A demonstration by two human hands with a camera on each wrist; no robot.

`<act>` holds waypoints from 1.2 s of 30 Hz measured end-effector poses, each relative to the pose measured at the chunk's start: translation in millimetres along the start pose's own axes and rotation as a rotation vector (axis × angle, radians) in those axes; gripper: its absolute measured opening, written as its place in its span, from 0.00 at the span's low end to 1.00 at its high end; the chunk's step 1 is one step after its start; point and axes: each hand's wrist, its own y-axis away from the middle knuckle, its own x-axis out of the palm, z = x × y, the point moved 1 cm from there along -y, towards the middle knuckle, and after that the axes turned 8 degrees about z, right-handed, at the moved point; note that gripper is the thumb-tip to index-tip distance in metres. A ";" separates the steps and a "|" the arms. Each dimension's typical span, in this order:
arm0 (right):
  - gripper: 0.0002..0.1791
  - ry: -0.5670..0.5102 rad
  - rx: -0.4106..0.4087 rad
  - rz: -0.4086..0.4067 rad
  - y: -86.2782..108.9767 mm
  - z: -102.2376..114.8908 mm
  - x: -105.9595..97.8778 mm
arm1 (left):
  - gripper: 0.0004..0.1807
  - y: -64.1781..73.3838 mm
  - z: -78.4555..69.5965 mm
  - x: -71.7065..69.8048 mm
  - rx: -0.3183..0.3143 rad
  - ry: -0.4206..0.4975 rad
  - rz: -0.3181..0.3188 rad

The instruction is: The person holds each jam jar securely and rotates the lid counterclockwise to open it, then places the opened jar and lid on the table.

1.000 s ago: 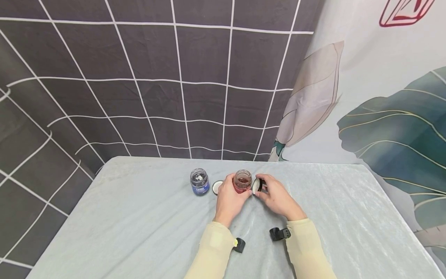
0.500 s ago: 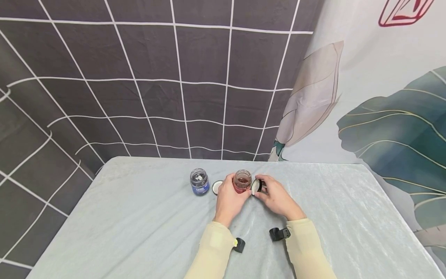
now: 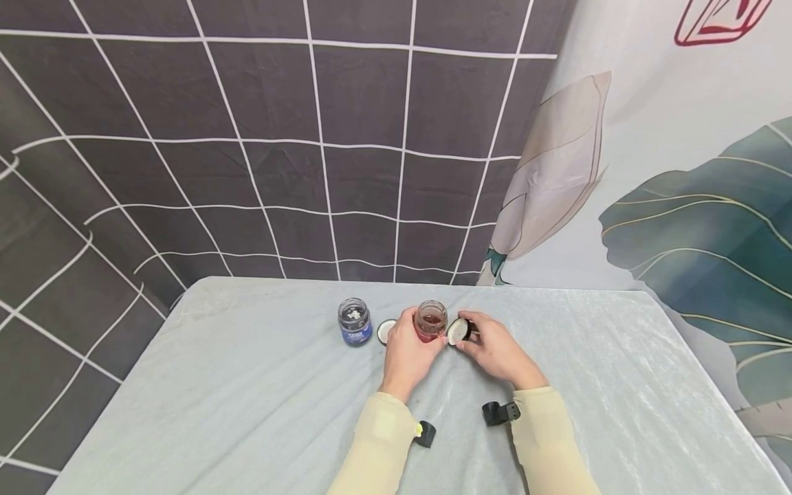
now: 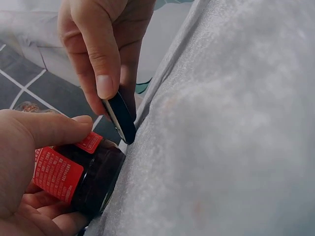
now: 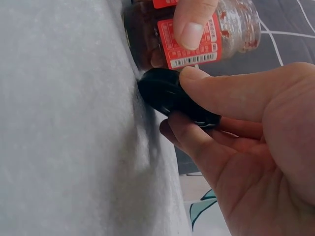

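My left hand (image 3: pixel 408 353) grips a glass jar (image 3: pixel 431 318) with a red label, its mouth uncovered and dark reddish contents inside. In the right wrist view the label (image 5: pixel 193 59) shows a barcode and the jar's base is at the cloth. Just right of the jar, my right hand (image 3: pixel 493 349) pinches a black lid (image 5: pixel 167 93) by its edge. The lid is tilted, its pale inner side facing the jar in the head view, and its lower edge is right at the cloth. Behind my left hand a second lid (image 3: pixel 384 332) lies pale side up, partly hidden.
A second glass jar (image 3: pixel 355 323) with a blue label stands uncovered to the left, whitish bits inside. A pale grey cloth (image 3: pixel 247 385) covers the table. Dark gridded fabric (image 3: pixel 365 185) hangs behind it, and a leaf-patterned curtain (image 3: pixel 699 227) hangs on the right.
The lid in my right hand has tipped further, so more of its pale inside faces up. The right hand has shifted slightly rightward. The left hand and both jars look unmoved.
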 end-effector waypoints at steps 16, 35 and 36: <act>0.27 -0.020 0.000 0.019 2.8 -11.1 -2.8 | 0.36 -0.9 0.4 0.9 -0.011 0.009 0.010; 0.29 0.043 -0.008 0.005 1.7 -10.1 0.0 | 0.36 -1.2 0.9 0.1 -0.021 0.003 0.017; 0.29 0.047 -0.006 0.007 1.8 -9.9 0.0 | 0.36 -1.1 0.7 0.1 -0.022 0.003 0.017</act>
